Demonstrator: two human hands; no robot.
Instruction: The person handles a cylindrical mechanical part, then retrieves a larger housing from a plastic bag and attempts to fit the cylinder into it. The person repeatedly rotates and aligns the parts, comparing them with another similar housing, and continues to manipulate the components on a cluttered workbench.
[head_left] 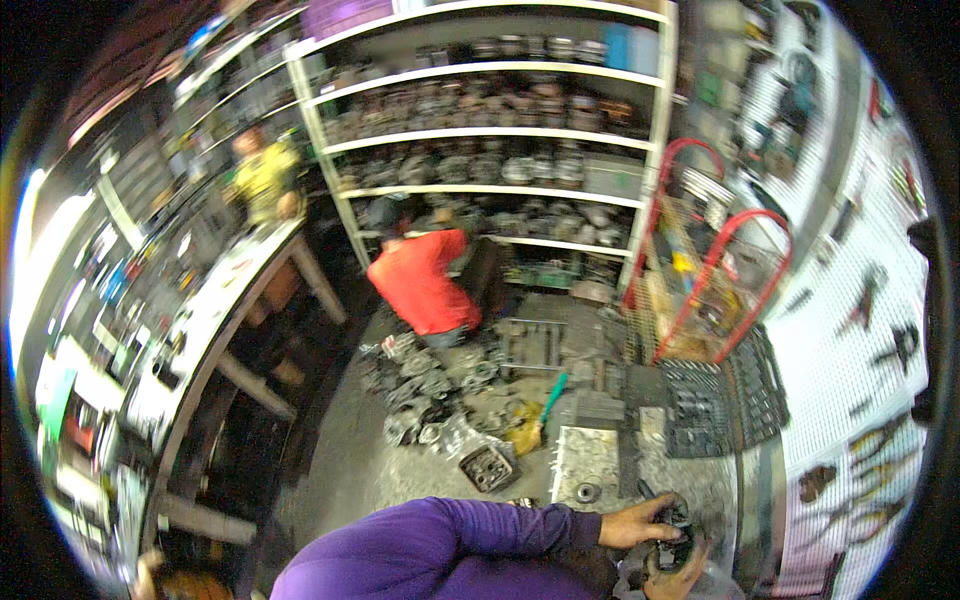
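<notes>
One blurred dark part point(685, 546), partly hidden by left hand point(634, 524) and right hand point(677, 579), fingers point(660, 504) gripping it

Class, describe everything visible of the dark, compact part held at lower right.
The dark, compact, possibly metal part looks mostly black, its outline blurred. It is held between the purple-sleeved person's left grip and bare right grip, both touching it and partly hiding it. Its exact tilt and separate pieces cannot be told.
</notes>
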